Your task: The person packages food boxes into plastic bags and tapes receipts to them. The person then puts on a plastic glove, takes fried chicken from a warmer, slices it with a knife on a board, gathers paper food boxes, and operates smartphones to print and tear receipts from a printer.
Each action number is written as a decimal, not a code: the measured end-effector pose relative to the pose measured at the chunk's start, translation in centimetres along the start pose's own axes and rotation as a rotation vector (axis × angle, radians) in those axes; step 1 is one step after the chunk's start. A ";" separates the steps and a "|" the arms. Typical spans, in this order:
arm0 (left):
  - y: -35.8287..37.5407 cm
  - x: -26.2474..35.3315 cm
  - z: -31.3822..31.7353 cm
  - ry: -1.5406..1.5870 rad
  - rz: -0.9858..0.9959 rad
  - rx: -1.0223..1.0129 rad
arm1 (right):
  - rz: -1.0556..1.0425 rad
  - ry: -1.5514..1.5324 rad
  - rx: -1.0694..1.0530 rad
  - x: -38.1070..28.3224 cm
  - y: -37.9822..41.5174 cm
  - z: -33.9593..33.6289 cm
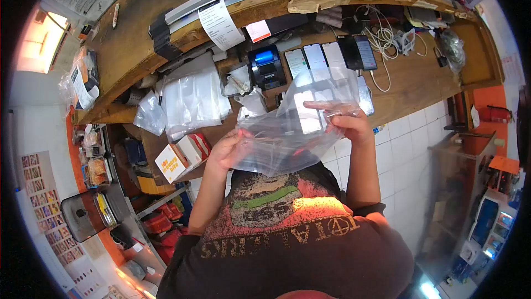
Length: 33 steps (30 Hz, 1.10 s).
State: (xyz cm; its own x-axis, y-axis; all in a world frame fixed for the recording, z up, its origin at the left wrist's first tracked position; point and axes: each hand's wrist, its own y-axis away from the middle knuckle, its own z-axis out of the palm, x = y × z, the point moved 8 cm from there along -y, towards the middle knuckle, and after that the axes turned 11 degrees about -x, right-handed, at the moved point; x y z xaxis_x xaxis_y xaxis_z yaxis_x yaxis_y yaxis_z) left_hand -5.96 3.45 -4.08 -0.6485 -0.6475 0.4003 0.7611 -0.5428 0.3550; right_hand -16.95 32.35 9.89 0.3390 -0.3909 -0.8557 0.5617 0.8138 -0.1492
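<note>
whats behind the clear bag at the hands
Phones on the table show hazily through the bag; what its cloudy folds cover can't be made out.

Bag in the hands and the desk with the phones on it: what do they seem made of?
The bag looks like thin, clear, glossy plastic: it creases, catches highlights and lets the shirt show through. The desk looks like brown wood, fairly dull, though wood-look board is possible.

- Desk (412, 97): wooden, with raised wooden shelf (130, 22).
- Floor (394, 147): white square tiles.
- Left wall (25, 125): pale; photo-grid poster (50, 210) mounted.
- Window (44, 42): upper left, brightly lit.
- Cabinet (456, 174): right side, transparent panels.
- Sunlight: orange patches, lower left.
</note>
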 end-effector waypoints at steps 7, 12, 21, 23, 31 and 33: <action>1.2 4.9 4.0 -0.152 0.342 0.203 | 0.096 0.305 0.327 0.4 -0.1 -2.4; 2.5 7.0 4.1 -0.268 0.439 0.344 | 0.002 0.332 0.438 1.4 -1.4 -3.8; 2.6 10.1 10.2 -0.745 0.634 0.513 | -0.078 0.391 0.459 7.7 -8.8 1.9; 2.0 9.4 10.4 -0.842 0.537 0.469 | 0.017 0.296 0.218 9.1 -10.7 6.4; 1.6 9.1 11.7 -1.135 0.697 0.430 | 0.025 0.293 0.317 9.3 -10.9 6.3; 1.9 9.0 11.5 -1.099 0.621 0.419 | 0.020 0.319 0.332 10.1 -10.8 5.8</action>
State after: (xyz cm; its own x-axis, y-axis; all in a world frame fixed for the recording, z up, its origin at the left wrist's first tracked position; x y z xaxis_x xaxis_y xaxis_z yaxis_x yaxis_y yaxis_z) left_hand -10.50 2.77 9.90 -0.0209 0.1476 0.9888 0.9997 0.0166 0.0186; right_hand -15.23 17.12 5.75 0.1322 -0.1826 -0.9743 0.7868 0.6172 -0.0089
